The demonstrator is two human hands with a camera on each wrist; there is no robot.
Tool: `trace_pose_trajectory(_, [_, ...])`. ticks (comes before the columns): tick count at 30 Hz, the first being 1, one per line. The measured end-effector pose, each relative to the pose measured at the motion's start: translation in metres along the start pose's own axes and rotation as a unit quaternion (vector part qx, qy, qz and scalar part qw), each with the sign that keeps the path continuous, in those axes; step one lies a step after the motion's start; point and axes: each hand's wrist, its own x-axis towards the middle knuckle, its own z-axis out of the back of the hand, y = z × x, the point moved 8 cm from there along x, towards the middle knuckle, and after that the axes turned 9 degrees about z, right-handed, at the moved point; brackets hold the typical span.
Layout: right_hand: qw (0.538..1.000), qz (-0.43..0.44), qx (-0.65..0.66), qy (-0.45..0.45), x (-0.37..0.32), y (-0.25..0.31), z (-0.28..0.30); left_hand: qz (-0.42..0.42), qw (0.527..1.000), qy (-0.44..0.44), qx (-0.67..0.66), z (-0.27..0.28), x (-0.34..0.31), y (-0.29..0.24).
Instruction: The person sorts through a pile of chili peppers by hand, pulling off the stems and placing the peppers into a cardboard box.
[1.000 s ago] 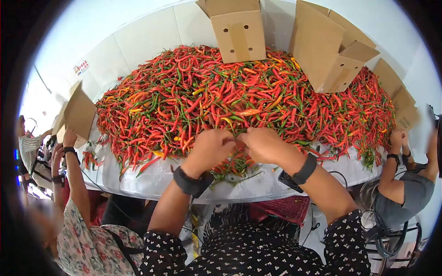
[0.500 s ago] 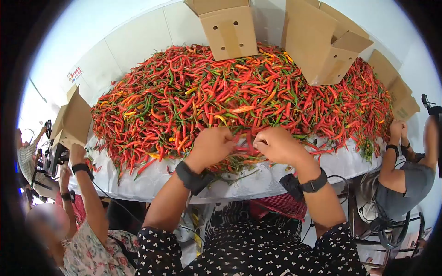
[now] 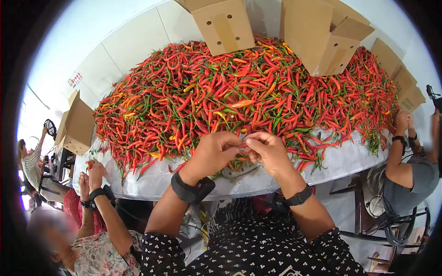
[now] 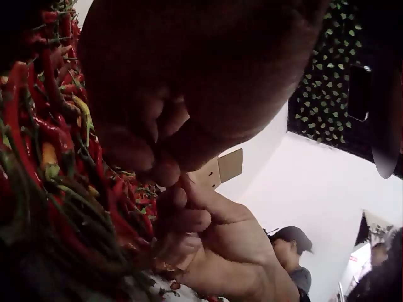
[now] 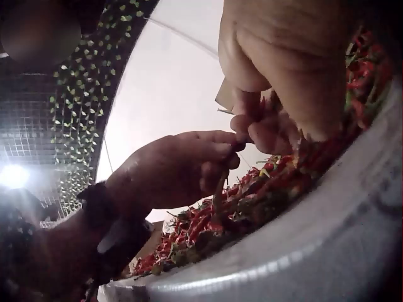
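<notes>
My left hand (image 3: 214,154) and right hand (image 3: 271,156) meet over the near edge of a large heap of red chili peppers (image 3: 198,99). A small red chili pepper (image 3: 242,145) is pinched between the fingertips of both hands, mostly covered by them. In the right wrist view the left hand (image 5: 179,167) reaches in from the left, its thumb and fingers curled together. The right hand's fingers bend toward it there. The left wrist view is dark, with the fingertips of both hands close together beside the heap.
Cardboard boxes stand on the heap's far side, one in the middle (image 3: 225,30) and one farther right (image 3: 317,41). Another box (image 3: 76,124) is at the left. A person in a floral top (image 3: 101,257) and one in grey (image 3: 405,188) work at either side. The white-covered table (image 3: 152,186) curves in front.
The hands drew apart, then came back together, the right hand turning so its thumb and fingertips show. The person at the left lowered their hands from the box to the table edge.
</notes>
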Motion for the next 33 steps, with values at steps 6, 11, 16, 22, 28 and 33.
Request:
trace_pose_trajectory(6, [0.975, 0.139, -0.174, 0.003, -0.008, 0.021, -0.011, 0.005, 0.993, -0.083, 0.089, 0.007, 0.003, -0.002])
trace_pose_trajectory(11, [0.988, 0.132, -0.025, -0.072, -0.014, 0.026, 0.007, -0.017, 0.957, -0.222, 0.187, 0.052, -0.003, 0.000])
trace_pose_trajectory(16, [0.959, 0.003, 0.241, -0.150, -0.007, -0.003, 0.044, -0.060, 0.938, -0.191, 0.284, 0.047, 0.000, -0.016])
trace_pose_trajectory(22, [0.952, -0.019, 0.280, -0.123, -0.006, -0.011, 0.050, -0.093, 0.914, -0.011, 0.395, -0.023, 0.023, -0.011])
trace_pose_trajectory(28, [0.956, -0.015, 0.276, -0.102, -0.007, -0.011, 0.048, -0.091, 0.897, 0.021, 0.433, -0.035, 0.044, 0.007])
trace_pose_trajectory(33, [0.963, -0.014, 0.261, -0.070, -0.006, -0.009, 0.045, -0.036, 0.990, 0.028, 0.130, 0.001, 0.044, -0.009])
